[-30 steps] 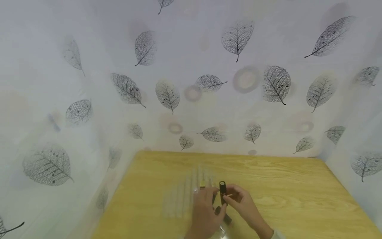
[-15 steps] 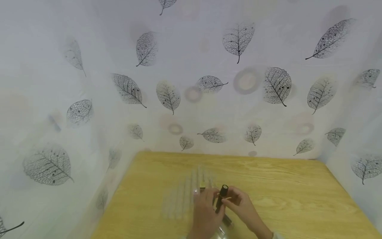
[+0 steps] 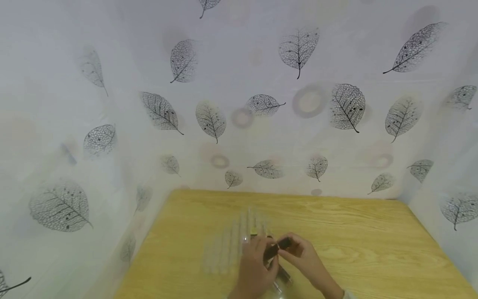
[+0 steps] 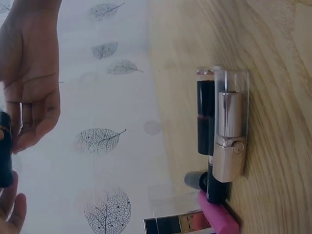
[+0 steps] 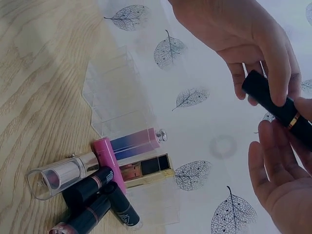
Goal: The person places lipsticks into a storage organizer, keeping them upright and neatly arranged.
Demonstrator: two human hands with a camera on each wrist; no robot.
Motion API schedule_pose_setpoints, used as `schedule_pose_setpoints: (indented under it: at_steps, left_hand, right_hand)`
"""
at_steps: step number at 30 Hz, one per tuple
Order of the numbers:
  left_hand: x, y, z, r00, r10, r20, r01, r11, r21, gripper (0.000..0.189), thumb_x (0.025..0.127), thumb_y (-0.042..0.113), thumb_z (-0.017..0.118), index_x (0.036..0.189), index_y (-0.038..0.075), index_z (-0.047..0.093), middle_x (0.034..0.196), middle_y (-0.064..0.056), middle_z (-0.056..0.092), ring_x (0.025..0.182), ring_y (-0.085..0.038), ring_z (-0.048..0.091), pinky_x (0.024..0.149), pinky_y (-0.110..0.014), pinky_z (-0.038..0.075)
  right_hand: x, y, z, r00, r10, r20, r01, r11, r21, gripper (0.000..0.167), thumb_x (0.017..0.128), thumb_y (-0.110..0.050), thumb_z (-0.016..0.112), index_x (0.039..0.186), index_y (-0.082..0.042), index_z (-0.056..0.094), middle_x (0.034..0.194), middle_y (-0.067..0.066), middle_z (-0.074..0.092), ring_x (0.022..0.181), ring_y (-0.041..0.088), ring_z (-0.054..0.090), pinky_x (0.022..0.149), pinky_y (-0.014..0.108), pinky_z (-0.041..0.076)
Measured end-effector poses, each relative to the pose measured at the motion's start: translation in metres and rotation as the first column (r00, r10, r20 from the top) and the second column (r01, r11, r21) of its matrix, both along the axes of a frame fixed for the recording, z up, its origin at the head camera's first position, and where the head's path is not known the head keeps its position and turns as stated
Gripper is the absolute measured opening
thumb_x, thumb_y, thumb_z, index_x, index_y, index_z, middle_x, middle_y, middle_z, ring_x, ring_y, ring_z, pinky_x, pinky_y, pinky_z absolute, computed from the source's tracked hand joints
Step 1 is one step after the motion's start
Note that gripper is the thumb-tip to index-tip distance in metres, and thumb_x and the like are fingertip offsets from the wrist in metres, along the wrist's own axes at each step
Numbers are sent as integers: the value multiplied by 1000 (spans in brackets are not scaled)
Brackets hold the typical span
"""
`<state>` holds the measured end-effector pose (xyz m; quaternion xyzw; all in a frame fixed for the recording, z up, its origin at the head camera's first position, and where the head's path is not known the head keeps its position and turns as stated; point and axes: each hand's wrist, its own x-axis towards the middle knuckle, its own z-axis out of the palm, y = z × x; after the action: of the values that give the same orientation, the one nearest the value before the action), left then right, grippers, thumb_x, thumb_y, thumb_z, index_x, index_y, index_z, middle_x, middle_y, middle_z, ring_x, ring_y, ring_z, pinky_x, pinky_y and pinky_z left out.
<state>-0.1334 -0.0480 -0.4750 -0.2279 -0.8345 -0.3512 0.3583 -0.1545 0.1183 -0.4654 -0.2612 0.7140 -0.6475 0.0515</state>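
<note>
Both hands hold a black lipstick tube (image 5: 263, 95) with a gold band round its middle. In the head view the tube (image 3: 270, 251) lies tilted between the hands, above the table. My left hand (image 3: 255, 263), at the top in the right wrist view, grips one end, its thumb along the tube. My right hand (image 3: 308, 259) pinches the other end with thumb and fingers. Below, on the table, a pile of lipsticks holds several black tubes (image 5: 87, 187), a pink tube (image 5: 108, 158) and a clear-capped pinkish one (image 4: 230, 117). The left hand hides part of this pile in the head view.
A clear plastic organizer (image 3: 222, 249) with compartments stands left of the hands on the wood-grain table (image 3: 354, 232). A blue-and-pink tube (image 5: 134, 144) and a gold-edged black lipstick (image 5: 153, 168) lie next to the organizer. A leaf-patterned curtain (image 3: 261, 137) surrounds the table.
The held lipstick has tipped from nearly upright to a low slant, its upper end swinging right. Both hands stay close together in almost the same place.
</note>
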Motion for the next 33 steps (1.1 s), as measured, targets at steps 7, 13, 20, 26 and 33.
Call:
schedule_pose_setpoints:
  at_steps: [7, 13, 20, 26, 33]
  left_hand:
    - [2, -8, 5, 989, -135, 67, 128, 987, 101, 41, 68, 2, 76, 104, 5, 56, 98, -1, 60, 87, -11, 57, 76, -20, 51]
    - [2, -9, 11, 985, -169, 39, 163, 979, 125, 40, 69, 2, 75, 105, 3, 56, 101, -4, 61, 89, -12, 58, 76, -21, 51]
    - [1, -8, 18, 974, -204, 100, 192, 974, 118, 35, 77, 9, 73, 108, 6, 57, 95, 0, 62, 84, -8, 57, 74, -17, 49]
    - [-2, -5, 16, 980, -195, 49, 191, 979, 74, 34, 77, 11, 73, 107, 6, 58, 93, 0, 63, 81, -8, 58, 72, -20, 51]
    - [-1, -6, 20, 996, -75, 43, 72, 995, 68, 30, 73, 13, 76, 100, 10, 63, 85, 5, 64, 74, -7, 56, 68, -18, 48]
  right_hand:
    - [-2, 6, -1, 996, 90, -8, -90, 996, -26, 23, 90, -1, 54, 111, 9, 51, 108, -10, 61, 97, 3, 60, 84, 21, 51]
    - [-3, 6, -5, 984, 149, -92, -151, 988, -13, 22, 90, 4, 51, 112, 7, 53, 111, -13, 62, 101, 2, 59, 86, 22, 50]
    - [-3, 3, -8, 965, 162, -207, -149, 986, 77, 26, 90, 2, 54, 115, -2, 59, 110, 10, 66, 101, 3, 61, 86, 25, 51]
    - [-3, 2, -8, 960, 180, -215, -161, 981, 104, 25, 91, 1, 53, 115, 1, 57, 109, 17, 65, 102, 1, 59, 87, 23, 50]
    - [-2, 4, -7, 962, 178, -206, -160, 982, 99, 26, 91, 1, 53, 116, 2, 56, 110, 15, 64, 101, 1, 60, 87, 23, 50]
